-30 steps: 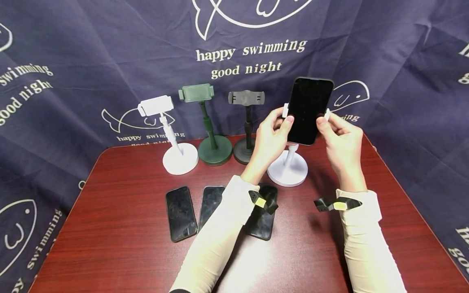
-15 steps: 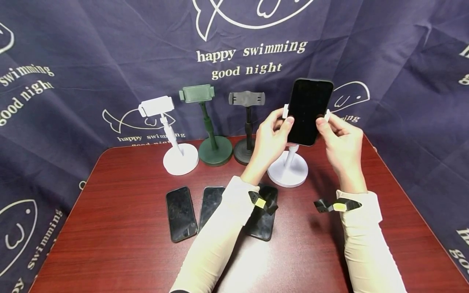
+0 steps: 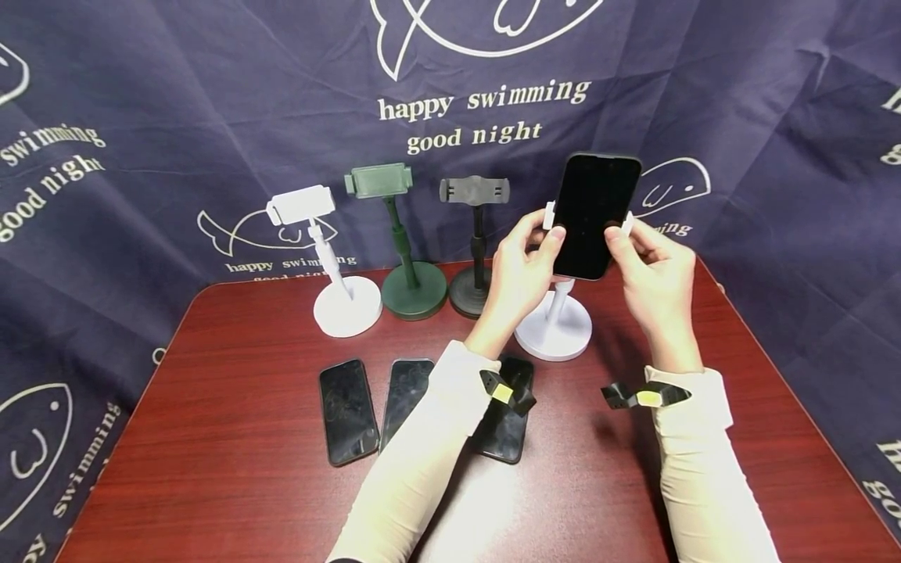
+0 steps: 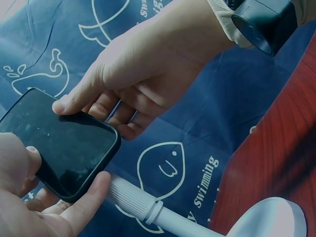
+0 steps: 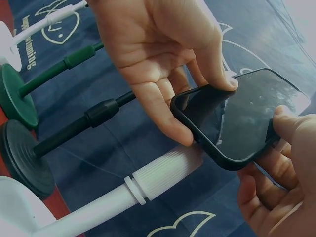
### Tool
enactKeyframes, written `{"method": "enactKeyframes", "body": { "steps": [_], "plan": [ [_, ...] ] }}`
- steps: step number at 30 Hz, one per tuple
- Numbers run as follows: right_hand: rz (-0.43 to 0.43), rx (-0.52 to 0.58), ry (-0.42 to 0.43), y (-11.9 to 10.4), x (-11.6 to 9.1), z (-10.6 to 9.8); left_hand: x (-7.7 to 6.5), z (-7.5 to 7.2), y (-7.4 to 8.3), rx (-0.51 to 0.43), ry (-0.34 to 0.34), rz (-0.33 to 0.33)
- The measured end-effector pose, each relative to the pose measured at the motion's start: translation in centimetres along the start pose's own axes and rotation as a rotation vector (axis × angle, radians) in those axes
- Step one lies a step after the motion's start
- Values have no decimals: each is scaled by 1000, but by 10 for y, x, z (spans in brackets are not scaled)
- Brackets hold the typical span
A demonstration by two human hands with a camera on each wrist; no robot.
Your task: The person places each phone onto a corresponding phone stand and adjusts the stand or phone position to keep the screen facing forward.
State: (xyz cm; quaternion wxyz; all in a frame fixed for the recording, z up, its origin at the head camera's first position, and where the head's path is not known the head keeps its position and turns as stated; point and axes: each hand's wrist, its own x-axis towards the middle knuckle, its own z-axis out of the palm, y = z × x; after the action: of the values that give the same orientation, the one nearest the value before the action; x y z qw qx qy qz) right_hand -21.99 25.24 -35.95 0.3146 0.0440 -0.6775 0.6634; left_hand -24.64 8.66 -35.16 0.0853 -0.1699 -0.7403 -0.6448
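A black smartphone (image 3: 594, 215) stands upright, slightly tilted, against the white clamp (image 3: 629, 224) of a phone stand (image 3: 552, 332). My left hand (image 3: 524, 270) holds its left edge, thumb on the front, other fingers curled behind by the clamp. On the opposite edge my right hand (image 3: 658, 285) grips likewise. The right wrist view shows the left hand (image 5: 158, 54) reaching round the phone's lower corner, with the ribbed white stem (image 5: 168, 170) below it. Most of the clamp is hidden behind the phone.
A white stand (image 3: 347, 305), a green stand (image 3: 414, 289) and a black stand (image 3: 468, 289) line the back of the red-brown table (image 3: 232, 391). Phones lie in front: one at left (image 3: 348, 412), others partly under the left sleeve (image 3: 422, 453). A dark blue printed cloth (image 3: 281, 94) hangs behind.
The right thumb and hand have shifted very slightly left along the phone's edge. The phone and stand look nearly unmoved, and both hands keep their hold.
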Motion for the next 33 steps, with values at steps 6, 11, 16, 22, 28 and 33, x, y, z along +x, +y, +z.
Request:
{"method": "enactKeyframes", "body": {
  "steps": [6, 11, 16, 22, 28, 33],
  "plan": [
    [0, -17, -12, -3, -2, 3, -3, -1, 0, 19, 27, 3],
    [1, -29, -26, -4, -3, 4, -5, -3, 1, 7, 38, 7],
    [19, -108, -50, -5, -3, 2, -7, -5, 0, -115, 1, -28],
    [79, -274, -104, 1, -6, -4, -9, -12, -7, -89, -47, -70],
    [42, -390, -161, 10, -21, -8, -14, -36, -20, 107, -123, -60],
    [101, -401, -268, 16, -35, -10, -20, -62, -31, 202, -132, -51]
  ]
}}
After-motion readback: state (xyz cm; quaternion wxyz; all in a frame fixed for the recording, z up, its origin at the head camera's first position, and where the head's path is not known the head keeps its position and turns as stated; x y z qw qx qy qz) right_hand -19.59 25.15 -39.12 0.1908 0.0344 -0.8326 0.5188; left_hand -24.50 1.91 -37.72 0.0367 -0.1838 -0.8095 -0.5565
